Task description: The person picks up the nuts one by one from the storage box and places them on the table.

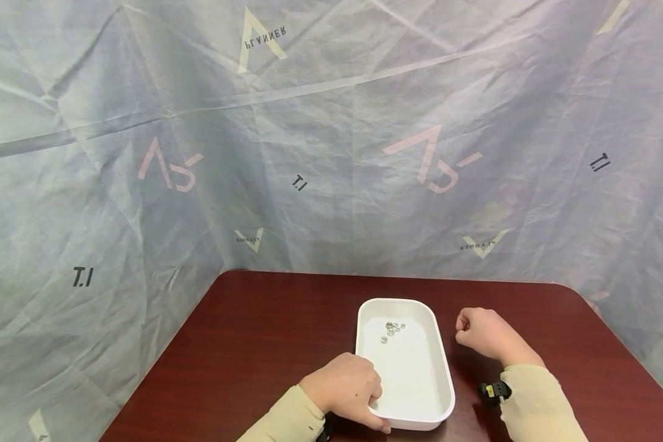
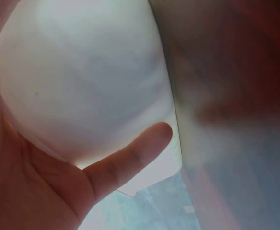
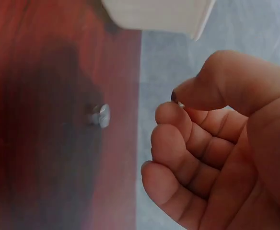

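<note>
A white rectangular tray (image 1: 414, 387) lies on the table with several small metal nuts (image 1: 390, 331) near its far end. My left hand (image 1: 345, 387) grips the tray's near left corner, its fingers over the rim and the thumb (image 2: 135, 155) along the outer wall. To the right of the tray, my right hand (image 1: 488, 334) is held over the table. Its thumb and index finger pinch a small metal nut (image 3: 180, 104), mostly hidden by the fingertips. Another silver nut (image 3: 101, 116) stands on the table near that hand in the right wrist view.
The dark red wooden table (image 1: 265, 344) has rounded far corners. A grey printed cloth (image 1: 320, 153) hangs behind it and along the left side. A black wrist device (image 1: 494, 391) is strapped at the right sleeve.
</note>
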`<move>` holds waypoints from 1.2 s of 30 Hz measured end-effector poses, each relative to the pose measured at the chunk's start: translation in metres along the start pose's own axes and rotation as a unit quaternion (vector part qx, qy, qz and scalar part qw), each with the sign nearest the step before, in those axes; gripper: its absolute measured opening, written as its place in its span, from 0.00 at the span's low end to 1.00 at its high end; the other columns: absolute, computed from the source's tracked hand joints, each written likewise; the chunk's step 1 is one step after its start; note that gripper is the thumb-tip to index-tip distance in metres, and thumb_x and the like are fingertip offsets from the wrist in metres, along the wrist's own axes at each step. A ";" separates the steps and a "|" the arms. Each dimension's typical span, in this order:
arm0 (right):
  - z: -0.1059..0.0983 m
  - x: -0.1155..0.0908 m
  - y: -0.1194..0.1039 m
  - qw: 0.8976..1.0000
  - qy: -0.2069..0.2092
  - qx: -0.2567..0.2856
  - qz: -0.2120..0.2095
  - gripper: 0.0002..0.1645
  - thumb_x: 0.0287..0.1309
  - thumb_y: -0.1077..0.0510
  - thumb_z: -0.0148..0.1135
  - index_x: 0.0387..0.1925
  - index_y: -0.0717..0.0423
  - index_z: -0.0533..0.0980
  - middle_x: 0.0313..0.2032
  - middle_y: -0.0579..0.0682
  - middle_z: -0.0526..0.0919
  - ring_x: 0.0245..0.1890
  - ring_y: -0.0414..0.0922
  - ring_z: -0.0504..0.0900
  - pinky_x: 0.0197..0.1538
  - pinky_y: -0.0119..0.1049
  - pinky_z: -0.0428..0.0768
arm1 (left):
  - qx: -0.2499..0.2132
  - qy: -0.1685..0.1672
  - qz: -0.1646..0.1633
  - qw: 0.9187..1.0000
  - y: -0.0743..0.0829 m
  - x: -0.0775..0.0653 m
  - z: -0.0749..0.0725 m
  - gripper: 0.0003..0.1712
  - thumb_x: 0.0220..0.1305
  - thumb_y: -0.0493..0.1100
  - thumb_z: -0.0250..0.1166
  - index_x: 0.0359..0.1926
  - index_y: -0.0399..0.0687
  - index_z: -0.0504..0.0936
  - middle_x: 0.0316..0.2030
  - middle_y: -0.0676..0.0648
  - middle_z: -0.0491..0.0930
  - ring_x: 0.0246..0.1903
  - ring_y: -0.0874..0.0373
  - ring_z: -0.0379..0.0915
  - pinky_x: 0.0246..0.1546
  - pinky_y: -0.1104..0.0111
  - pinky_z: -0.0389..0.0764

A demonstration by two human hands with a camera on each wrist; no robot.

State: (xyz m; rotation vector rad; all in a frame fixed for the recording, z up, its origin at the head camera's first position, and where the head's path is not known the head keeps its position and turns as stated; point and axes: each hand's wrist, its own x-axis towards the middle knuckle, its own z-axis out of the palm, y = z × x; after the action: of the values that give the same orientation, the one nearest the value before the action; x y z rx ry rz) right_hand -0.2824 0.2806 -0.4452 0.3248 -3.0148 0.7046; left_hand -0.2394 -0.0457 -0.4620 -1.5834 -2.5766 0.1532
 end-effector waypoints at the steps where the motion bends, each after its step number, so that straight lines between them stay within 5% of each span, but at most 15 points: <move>1: 0.001 0.000 0.004 1.000 0.003 0.002 0.002 0.06 0.48 0.62 0.64 0.26 0.52 0.73 0.22 0.45 0.72 0.24 0.43 0.70 0.31 0.41 0.69 | 0.002 0.000 0.000 1.000 0.000 0.000 0.000 0.34 0.51 0.80 0.63 0.08 0.65 0.66 0.11 0.67 0.61 0.16 0.71 0.56 0.16 0.75 0.60; 12: 0.014 -0.002 0.023 0.998 -0.007 0.016 0.065 0.07 0.55 0.59 0.66 0.30 0.54 0.74 0.24 0.47 0.74 0.25 0.45 0.72 0.32 0.42 0.71 | -0.006 -0.008 -0.010 1.000 0.000 0.000 0.001 0.35 0.51 0.80 0.64 0.08 0.65 0.66 0.11 0.67 0.60 0.16 0.71 0.56 0.17 0.75 0.60; 36: 0.025 0.001 0.039 0.999 0.008 -0.009 0.031 0.05 0.53 0.61 0.65 0.28 0.52 0.75 0.24 0.43 0.75 0.25 0.43 0.71 0.33 0.42 0.71 | 0.002 -0.016 -0.010 1.000 0.000 0.002 0.003 0.35 0.52 0.80 0.62 0.08 0.64 0.65 0.11 0.65 0.60 0.15 0.70 0.56 0.16 0.74 0.60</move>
State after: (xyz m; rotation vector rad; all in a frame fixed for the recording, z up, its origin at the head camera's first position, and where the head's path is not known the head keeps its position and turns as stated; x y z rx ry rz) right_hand -0.2906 0.3035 -0.4846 0.2238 -3.0256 0.6790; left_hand -0.2410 -0.0444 -0.4645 -1.5665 -2.6144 0.1836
